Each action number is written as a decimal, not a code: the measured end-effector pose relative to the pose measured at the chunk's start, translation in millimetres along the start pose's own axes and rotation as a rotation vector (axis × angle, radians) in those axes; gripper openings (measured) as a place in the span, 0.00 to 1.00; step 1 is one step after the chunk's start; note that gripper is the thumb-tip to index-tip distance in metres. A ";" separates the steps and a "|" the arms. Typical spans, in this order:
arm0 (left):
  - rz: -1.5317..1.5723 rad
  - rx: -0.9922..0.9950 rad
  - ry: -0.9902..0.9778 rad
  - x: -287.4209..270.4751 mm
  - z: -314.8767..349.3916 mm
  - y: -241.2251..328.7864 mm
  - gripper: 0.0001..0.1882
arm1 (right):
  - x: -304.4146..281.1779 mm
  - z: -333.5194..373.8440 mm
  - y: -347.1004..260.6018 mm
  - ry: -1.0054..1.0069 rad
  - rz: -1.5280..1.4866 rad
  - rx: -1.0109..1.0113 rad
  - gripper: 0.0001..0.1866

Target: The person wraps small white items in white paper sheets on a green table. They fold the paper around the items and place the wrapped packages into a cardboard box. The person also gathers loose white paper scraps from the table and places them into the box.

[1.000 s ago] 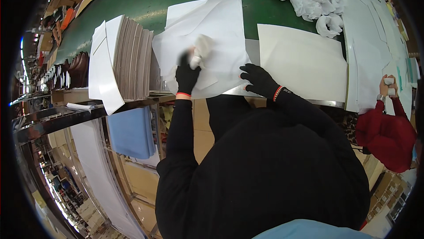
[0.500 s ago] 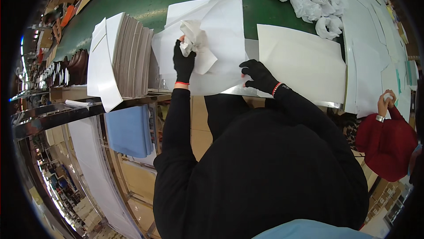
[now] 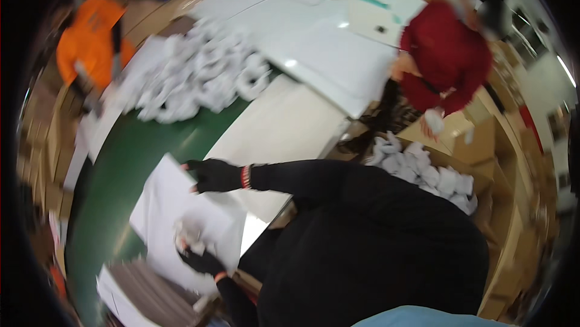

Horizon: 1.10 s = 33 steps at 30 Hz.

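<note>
Left hand (image 3: 202, 260) (black glove) closed on crumpled white paper (image 3: 190, 233); right hand (image 3: 214, 176) spread flat, pressing white paper sheet (image 3: 175, 206) on green tabletop (image 3: 121, 170).

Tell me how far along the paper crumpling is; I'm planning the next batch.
Done: a heap of crumpled paper lies on the green belt, more in a box. In hand: the left hand grips a wad on a white sheet, where the right hand rests. Left: the flat stack.
</note>
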<state>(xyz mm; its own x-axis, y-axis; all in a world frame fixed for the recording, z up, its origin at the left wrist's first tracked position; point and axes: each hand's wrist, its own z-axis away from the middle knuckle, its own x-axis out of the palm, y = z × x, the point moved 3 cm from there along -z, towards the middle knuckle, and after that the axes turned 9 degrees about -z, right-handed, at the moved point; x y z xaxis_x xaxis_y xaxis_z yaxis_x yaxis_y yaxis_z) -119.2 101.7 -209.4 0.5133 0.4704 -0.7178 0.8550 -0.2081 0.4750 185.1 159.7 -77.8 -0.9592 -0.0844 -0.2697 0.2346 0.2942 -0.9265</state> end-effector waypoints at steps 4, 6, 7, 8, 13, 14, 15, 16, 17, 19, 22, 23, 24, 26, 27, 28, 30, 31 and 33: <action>-0.087 0.031 0.012 -10.6 -9.1 30.5 0.17 | -43.3 -4.1 -52.3 0.123 -0.124 -0.086 0.41; 0.031 -0.012 -0.016 -3.4 -7.1 24.2 0.20 | -49.7 4.1 -50.2 0.151 -0.144 -0.076 0.43; 0.092 -0.053 -0.029 -1.7 -5.8 14.9 0.25 | -46.9 3.8 -52.9 0.154 -0.170 -0.082 0.43; 0.099 -0.074 -0.031 -0.2 -4.2 6.5 0.27 | -43.1 3.7 -55.2 0.142 -0.185 -0.070 0.43; -0.031 -0.029 -0.013 -0.4 -1.5 6.6 0.31 | -34.0 14.0 -66.1 0.059 -0.281 0.053 0.45; -0.037 -0.009 -0.012 -2.5 -1.8 8.7 0.30 | -30.9 14.5 -60.9 0.080 -0.250 0.007 0.46; -0.040 0.007 -0.009 -4.9 -2.1 14.5 0.30 | -30.9 16.2 -61.8 0.074 -0.257 0.026 0.46; 0.012 0.005 -0.003 -9.5 -2.7 24.3 0.28 | -31.3 17.9 -62.4 0.068 -0.265 0.046 0.46; -0.010 0.000 -0.003 -9.2 -3.7 25.0 0.28 | -31.7 19.3 -62.7 0.062 -0.273 0.066 0.46; -0.060 -0.010 -0.005 -13.6 -5.4 26.1 0.27 | -32.8 20.9 -62.5 0.086 -0.257 0.032 0.46; -0.061 0.025 0.005 -16.3 -7.0 34.8 0.26 | -30.9 18.4 -55.3 0.113 -0.286 -0.017 0.46; -0.049 0.036 0.011 -16.9 -7.0 35.1 0.26 | -30.4 19.5 -49.1 0.126 -0.343 -0.032 0.46; -0.170 0.091 0.028 -13.5 -5.4 26.8 0.25 | -28.3 18.8 -44.1 0.136 -0.347 -0.065 0.45; -0.184 0.086 0.033 -16.8 -5.3 35.4 0.24 | -27.2 19.0 -36.6 0.147 -0.318 -0.092 0.45; -0.146 0.086 0.039 -14.5 -4.8 34.0 0.22 | -26.1 20.2 -40.1 0.151 -0.303 -0.099 0.45; 0.231 -0.159 0.006 -7.5 -9.4 23.4 0.19 | -22.3 21.0 -41.8 0.113 -0.295 -0.025 0.45; 0.127 -0.068 0.012 -14.4 -7.8 17.2 0.24 | -11.7 19.8 -48.2 0.075 -0.233 -0.039 0.45; 0.079 -0.028 0.007 -14.3 -3.4 17.7 0.27 | -9.1 20.1 -49.8 0.072 -0.245 -0.074 0.45; -0.030 -0.003 0.006 -12.1 -4.5 13.5 0.29 | -10.3 19.2 -51.8 0.063 -0.256 -0.039 0.45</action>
<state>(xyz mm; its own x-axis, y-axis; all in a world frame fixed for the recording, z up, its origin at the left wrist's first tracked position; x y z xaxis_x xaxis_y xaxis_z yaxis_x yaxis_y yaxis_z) -114.2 97.0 -192.0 0.4873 0.4811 -0.7288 0.8696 -0.1911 0.4553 185.9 127.1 -32.1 -0.9947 -0.1020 -0.0097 -0.0223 0.3077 -0.9512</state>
